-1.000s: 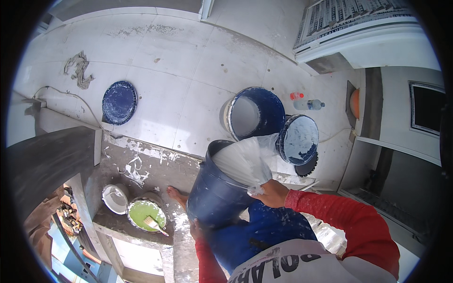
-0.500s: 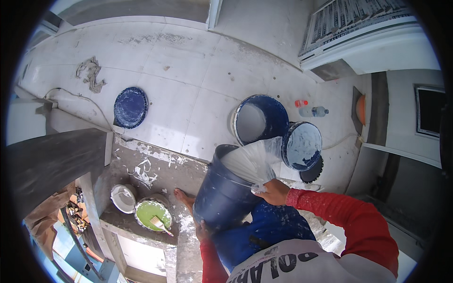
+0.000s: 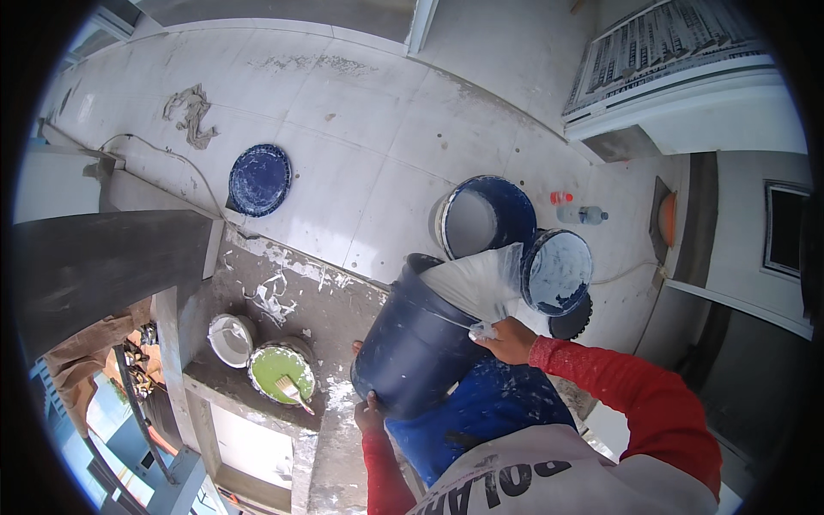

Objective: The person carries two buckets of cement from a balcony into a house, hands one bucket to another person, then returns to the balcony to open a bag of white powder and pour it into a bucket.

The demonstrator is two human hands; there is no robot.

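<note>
A dark blue bucket (image 3: 408,343) is tilted in front of my body, its mouth toward the far right. A clear, whitish plastic bag (image 3: 476,279) lines it and spills over the rim. My right hand (image 3: 508,341) is closed on the bunched bag at the near side of the rim. Low down, my left hand (image 3: 369,415) grips the bottom edge of the bucket. Just beyond the mouth stands a blue bucket (image 3: 518,210) with something grey inside. What the tilted bucket holds is hidden by the bag.
Beside it is a round, white-smeared blue container or lid (image 3: 558,273), over a black lid (image 3: 572,319). Bottles (image 3: 582,215) lie behind. A blue lid (image 3: 260,180) and a rag (image 3: 192,116) are on the far-left floor. Left stand a white pot (image 3: 230,341) and a green paint tub (image 3: 279,369) with a brush.
The tilted bucket has been raised and tipped further, its bottom lifting with my left hand. My right hand keeps its grip on the bag. The whole view has shifted slightly.
</note>
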